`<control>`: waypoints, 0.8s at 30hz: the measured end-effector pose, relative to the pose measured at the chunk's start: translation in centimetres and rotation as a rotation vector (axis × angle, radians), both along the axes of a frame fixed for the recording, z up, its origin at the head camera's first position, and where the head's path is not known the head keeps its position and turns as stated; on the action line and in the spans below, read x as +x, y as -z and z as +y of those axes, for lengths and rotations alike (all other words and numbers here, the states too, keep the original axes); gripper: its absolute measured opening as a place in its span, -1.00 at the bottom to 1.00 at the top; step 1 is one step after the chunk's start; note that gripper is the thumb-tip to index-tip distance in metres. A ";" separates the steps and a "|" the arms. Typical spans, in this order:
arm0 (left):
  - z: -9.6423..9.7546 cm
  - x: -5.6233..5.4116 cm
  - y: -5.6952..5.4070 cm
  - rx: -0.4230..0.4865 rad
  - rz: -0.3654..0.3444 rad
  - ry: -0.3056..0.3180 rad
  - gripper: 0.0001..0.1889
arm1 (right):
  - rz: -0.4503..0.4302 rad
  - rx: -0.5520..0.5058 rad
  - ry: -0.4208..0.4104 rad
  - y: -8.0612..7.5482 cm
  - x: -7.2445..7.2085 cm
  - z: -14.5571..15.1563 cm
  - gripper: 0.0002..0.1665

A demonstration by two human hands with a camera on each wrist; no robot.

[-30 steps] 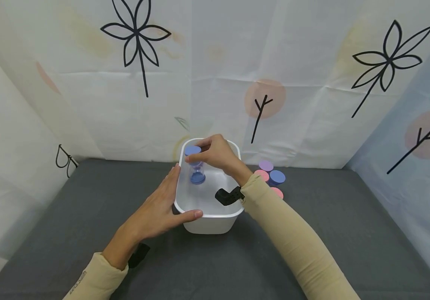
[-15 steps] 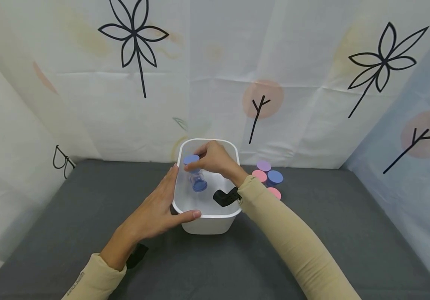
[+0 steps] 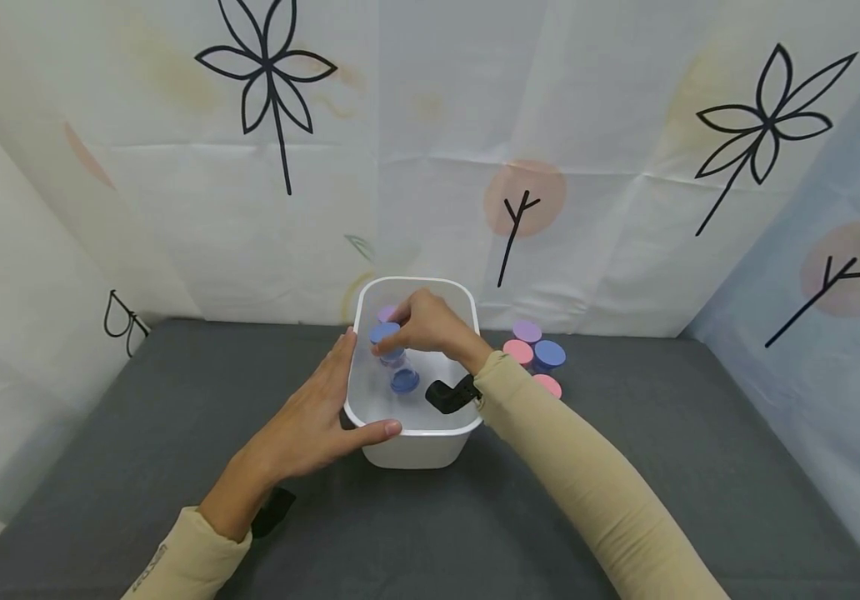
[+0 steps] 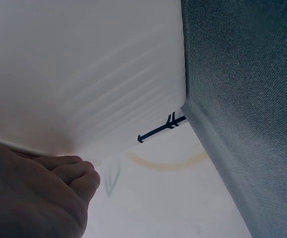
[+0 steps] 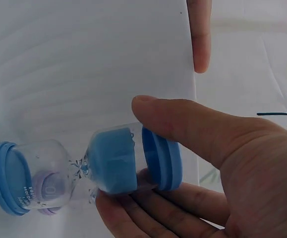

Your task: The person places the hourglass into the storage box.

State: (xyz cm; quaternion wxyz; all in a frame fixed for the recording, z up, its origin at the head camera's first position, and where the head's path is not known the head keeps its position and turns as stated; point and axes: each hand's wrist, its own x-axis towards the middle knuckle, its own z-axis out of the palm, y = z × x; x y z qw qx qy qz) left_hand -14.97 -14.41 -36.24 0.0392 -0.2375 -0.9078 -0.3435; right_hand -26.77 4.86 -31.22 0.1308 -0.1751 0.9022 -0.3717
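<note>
A blue-capped sand timer point(image 5: 116, 161) with blue sand is held by its upper end in my right hand point(image 3: 433, 323), thumb on one side and fingers on the other. It is inside the white tub point(image 3: 411, 452), and its lower cap point(image 3: 404, 381) shows near the tub's floor. Behind it, a purple sand timer point(image 3: 387, 313) is in the tub, partly hidden by the blue one and my hand. My left hand point(image 3: 317, 421) rests along the tub's left side with fingers straight, its thumb lying at the near rim.
To the right of the tub, partly behind my right forearm, stand a purple-topped timer point(image 3: 527, 331), a blue-topped one point(image 3: 549, 355) and two pink-topped ones, one point(image 3: 517, 351) farther back, one point(image 3: 547, 385) nearer. A grey cloth point(image 3: 625, 467) covers the table; printed fabric point(image 3: 430, 167) hangs behind.
My right hand has moved down and nearer with the blue sand timer, lowering it in the tub. The purple timer behind it has come into view. My left hand stays at the tub.
</note>
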 end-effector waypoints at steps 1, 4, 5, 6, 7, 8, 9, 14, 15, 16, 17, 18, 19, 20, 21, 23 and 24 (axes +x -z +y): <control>0.0 0.0 0.0 0.003 0.002 0.001 0.26 | 0.001 0.010 -0.005 0.1 0.0 0.0 -0.48; 0.0 0.0 0.0 0.007 0.007 0.004 0.26 | 0.003 0.038 -0.012 0.2 -0.1 0.0 -0.47; 0.1 -0.1 0.0 0.007 0.008 0.005 0.25 | 0.004 0.045 -0.012 0.2 -0.2 -0.1 -0.46; 0.1 -0.1 0.0 0.005 0.009 0.006 0.25 | 0.003 0.050 -0.012 0.3 -0.2 -0.1 -0.46; 0.1 -0.1 0.0 0.003 0.010 0.006 0.25 | 0.003 0.056 -0.011 0.3 -0.2 -0.1 -0.45; 0.1 -0.1 0.0 0.002 0.011 0.007 0.25 | 0.002 0.061 -0.010 0.3 -0.2 -0.1 -0.46; 0.1 -0.1 0.0 0.001 0.011 0.007 0.24 | 0.001 0.065 -0.009 0.3 -0.2 -0.1 -0.46; 0.1 0.0 0.0 -0.001 0.008 0.007 0.25 | -0.006 0.069 -0.011 0.3 -0.1 -0.1 -0.45; 0.0 0.0 -0.1 -0.002 0.006 0.007 0.26 | -0.005 0.068 -0.010 0.3 -0.1 -0.2 -0.44; 0.0 0.0 -0.1 -0.004 0.005 0.006 0.26 | -0.004 0.067 -0.009 0.3 -0.1 -0.2 -0.42; 0.0 0.0 -0.1 -0.006 0.004 0.004 0.26 | -0.003 0.069 -0.008 0.3 -0.1 -0.2 -0.41; 0.0 0.0 -0.1 -0.009 0.005 0.003 0.26 | -0.001 0.071 -0.008 0.3 -0.1 -0.2 -0.40; 0.0 0.0 -0.1 -0.008 0.004 0.002 0.27 | -0.001 0.072 -0.007 0.4 -0.1 -0.2 -0.39; 0.0 0.0 -0.1 -0.008 0.004 0.001 0.27 | -0.002 0.074 -0.007 0.4 -0.1 -0.3 -0.38; 0.0 0.0 0.0 -0.007 0.004 0.000 0.27 | -0.003 0.076 -0.006 0.4 -0.1 -0.3 -0.37; 0.0 0.0 0.0 -0.008 0.002 -0.001 0.27 | -0.006 0.077 -0.006 0.5 -0.2 -0.3 -0.36; 0.0 0.0 0.0 -0.005 0.000 -0.001 0.27 | -0.008 0.077 -0.008 0.5 -0.2 -0.3 -0.36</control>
